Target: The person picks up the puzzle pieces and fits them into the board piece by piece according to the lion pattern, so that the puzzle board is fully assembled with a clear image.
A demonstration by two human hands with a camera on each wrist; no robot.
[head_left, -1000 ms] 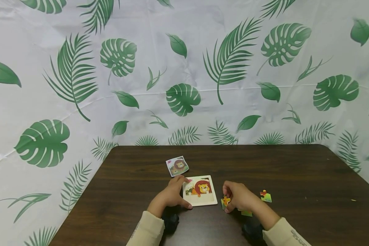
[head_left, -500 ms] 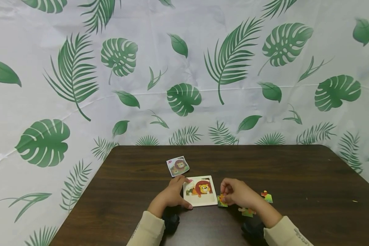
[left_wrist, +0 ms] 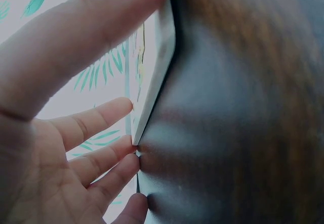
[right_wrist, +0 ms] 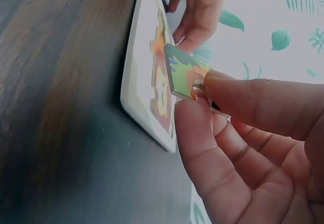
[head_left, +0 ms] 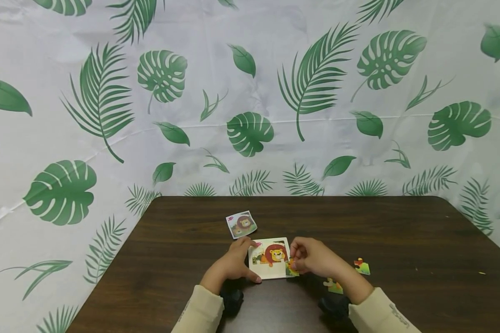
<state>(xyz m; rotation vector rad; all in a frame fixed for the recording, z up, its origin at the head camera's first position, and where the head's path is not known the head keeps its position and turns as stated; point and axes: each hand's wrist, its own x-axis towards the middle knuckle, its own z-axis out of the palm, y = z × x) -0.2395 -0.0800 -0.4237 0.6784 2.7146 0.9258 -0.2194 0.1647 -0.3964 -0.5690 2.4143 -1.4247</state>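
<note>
In the head view my left hand point(head_left: 235, 262) spans the left side of a pale puzzle tray point(head_left: 271, 278). The left wrist view has the thumb point(left_wrist: 91, 36) against the tray's edge, other fingers extended and touching its far corner and the table. My right hand point(head_left: 316, 257) pinches a green-and-orange puzzle piece point(right_wrist: 182, 73) between thumb and fingertips, raised above the tray's right side. Inside the tray, joined pieces show a lion point(head_left: 276, 254) along the upper part. Its lower part is bare wood.
Behind the tray lies a square picture card point(head_left: 241, 225) of lions. Two loose puzzle pieces lie on the dark table point(head_left: 400, 240): one red-and-green piece point(head_left: 362, 266) right of my right forearm, another piece point(head_left: 333, 286) partly under it. A leaf-printed cloth point(head_left: 250, 92) hangs behind.
My right hand has moved left with the pinched puzzle piece, from the table beside the tray to over its lower right. The left hand and tray stay put.
</note>
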